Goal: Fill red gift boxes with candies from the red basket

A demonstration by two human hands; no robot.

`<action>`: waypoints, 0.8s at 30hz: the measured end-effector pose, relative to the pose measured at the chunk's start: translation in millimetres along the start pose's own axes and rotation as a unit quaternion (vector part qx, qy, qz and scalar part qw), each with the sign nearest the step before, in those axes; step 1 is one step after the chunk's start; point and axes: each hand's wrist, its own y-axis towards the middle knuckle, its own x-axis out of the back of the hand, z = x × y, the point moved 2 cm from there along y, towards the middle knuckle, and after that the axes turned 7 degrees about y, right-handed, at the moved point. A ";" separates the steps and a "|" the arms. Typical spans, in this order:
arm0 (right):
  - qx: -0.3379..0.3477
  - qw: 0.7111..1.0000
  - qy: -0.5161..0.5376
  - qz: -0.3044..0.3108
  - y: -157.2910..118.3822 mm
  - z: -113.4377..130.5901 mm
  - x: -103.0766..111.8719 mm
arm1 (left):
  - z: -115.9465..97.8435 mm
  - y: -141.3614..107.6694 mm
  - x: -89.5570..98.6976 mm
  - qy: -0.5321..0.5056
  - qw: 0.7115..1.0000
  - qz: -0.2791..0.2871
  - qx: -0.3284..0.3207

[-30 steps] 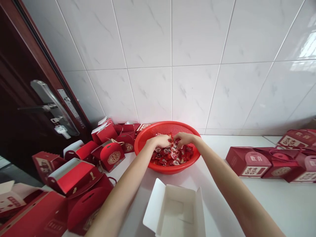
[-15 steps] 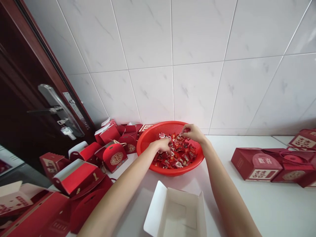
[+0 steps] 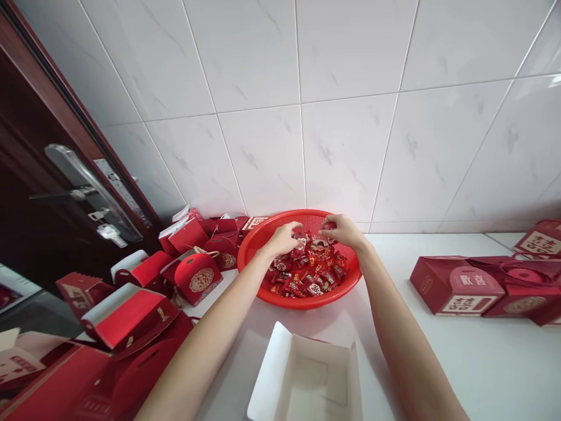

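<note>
A red plastic basket (image 3: 249,251) with a mesh wall holds a heap of red-wrapped candies (image 3: 307,272). Over the left part of the heap is my left hand (image 3: 283,240), thumb and forefinger apart with nothing visible between them. My right hand (image 3: 346,233) is at the basket's right side, its fingers closed around a red-wrapped candy (image 3: 329,225) that shows only in part. Below the basket, nearer me, stands an open box (image 3: 269,374) with a white inside; its visible floor holds nothing.
Several red gift boxes (image 3: 199,278) crowd the left side, some with raised lids. More closed red boxes (image 3: 456,286) stand in a row at the right on the white table (image 3: 394,362). A tiled wall (image 3: 342,158) rises behind, and a dark door (image 3: 26,175) with keys is at left.
My left hand has lifted from among the candies and moved slightly away from me, its fingers opening. The right hand stays near the same spot. The view has shifted slightly.
</note>
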 end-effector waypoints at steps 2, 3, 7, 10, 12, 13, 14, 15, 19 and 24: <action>-0.006 0.999 0.035 -0.013 -1.2 1.6 1.0 | 0.3 -0.6 1.4 -0.018 1.000 -0.019 0.013; -0.009 0.998 0.054 -0.020 -1.9 2.3 1.7 | 0.2 -1.1 2.2 -0.028 0.999 -0.028 0.019; -0.037 0.992 0.121 -0.024 -4.3 3.0 4.6 | -2.7 -2.6 5.0 -0.069 0.996 -0.047 0.018; -0.066 0.984 0.163 -0.013 -6.2 2.3 7.0 | -6.2 -2.1 4.8 -0.094 0.995 -0.035 0.001; -0.076 0.979 0.189 -0.006 -7.4 2.3 8.5 | -8.0 -0.9 3.8 -0.108 0.994 -0.026 -0.009; -0.077 0.976 0.202 -0.002 -7.9 2.4 9.0 | -8.5 -0.4 3.3 -0.114 0.993 -0.023 -0.012; -0.077 0.974 0.213 0.001 -8.3 2.6 9.4 | -9.0 0.0 2.9 -0.119 0.993 -0.019 -0.013; -0.076 0.972 0.222 0.004 -8.7 2.7 9.7 | -9.5 0.1 2.6 -0.123 0.992 -0.016 -0.013; -0.074 0.968 0.239 0.021 -9.7 4.0 8.8 | -13.4 -2.0 4.1 -0.120 0.993 -0.005 -0.006; -0.066 0.972 0.222 0.049 -12.0 8.4 7.2 | -17.2 -7.1 8.3 0.024 1.000 -0.012 0.005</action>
